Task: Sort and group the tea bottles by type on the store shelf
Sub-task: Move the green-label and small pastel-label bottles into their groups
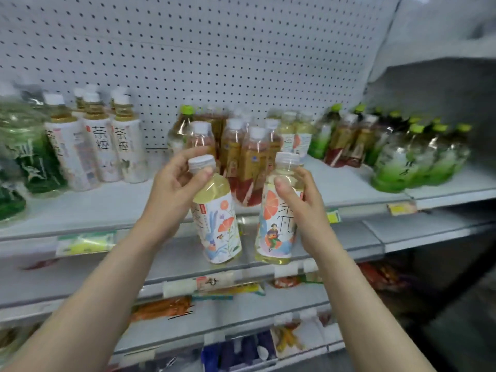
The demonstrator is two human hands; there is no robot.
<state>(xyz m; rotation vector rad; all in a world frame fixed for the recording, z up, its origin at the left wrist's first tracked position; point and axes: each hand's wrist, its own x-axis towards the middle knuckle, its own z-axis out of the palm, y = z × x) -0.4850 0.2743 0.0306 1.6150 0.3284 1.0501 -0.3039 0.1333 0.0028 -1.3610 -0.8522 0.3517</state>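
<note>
My left hand [174, 189] grips the neck of a pale yellow tea bottle [217, 226] with a white cap and an orange flower label. My right hand [303, 200] holds a second pale yellow tea bottle [276, 232] with a grapefruit picture on its label. Both bottles hang in the air in front of the shelf's front edge [188, 216], tilted slightly. Behind them on the shelf stands a cluster of red-and-gold labelled tea bottles [249, 162], with two more grapefruit-label bottles [298, 135] at the back.
White-labelled tea bottles [107, 146] stand at the left, dark green-labelled ones [29, 157] at the far left. Light green bottles [413, 157] fill the right side. A white pegboard [188, 49] backs the shelf. Lower shelves hold packaged goods [166, 307].
</note>
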